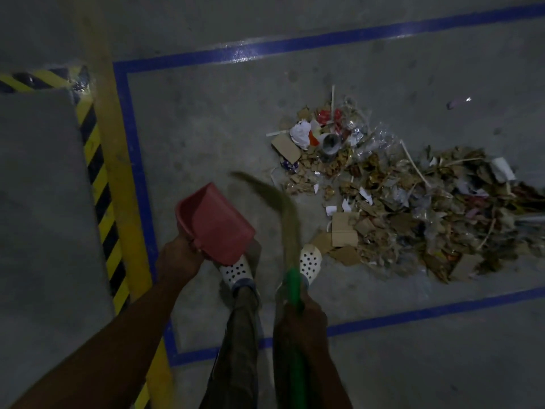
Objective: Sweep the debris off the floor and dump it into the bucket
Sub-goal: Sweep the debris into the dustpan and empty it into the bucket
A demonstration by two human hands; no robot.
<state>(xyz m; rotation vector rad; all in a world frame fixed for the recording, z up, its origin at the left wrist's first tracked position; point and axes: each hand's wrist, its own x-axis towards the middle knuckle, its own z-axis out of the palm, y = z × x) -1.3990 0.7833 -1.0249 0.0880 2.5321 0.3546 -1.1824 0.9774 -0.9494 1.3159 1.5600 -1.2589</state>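
A red dustpan [213, 224] is gripped by the left hand [180, 258]. A green-handled broom [290, 231] is held by the right hand [303, 323]. Debris [392, 199] is heaped on the floor [206, 128] nearby.

You stood in white perforated clogs [234, 270] on a grey concrete floor [206, 128], inside a rectangle of blue tape [295, 44]. To your right, a long pile of debris [398, 202] lay on it: cardboard scraps, paper and clear plastic, with one small purple scrap [455, 103] well apart beyond it. On your left, a yellow stripe [118, 160] ran just beside a black-and-yellow hazard band [97, 178].
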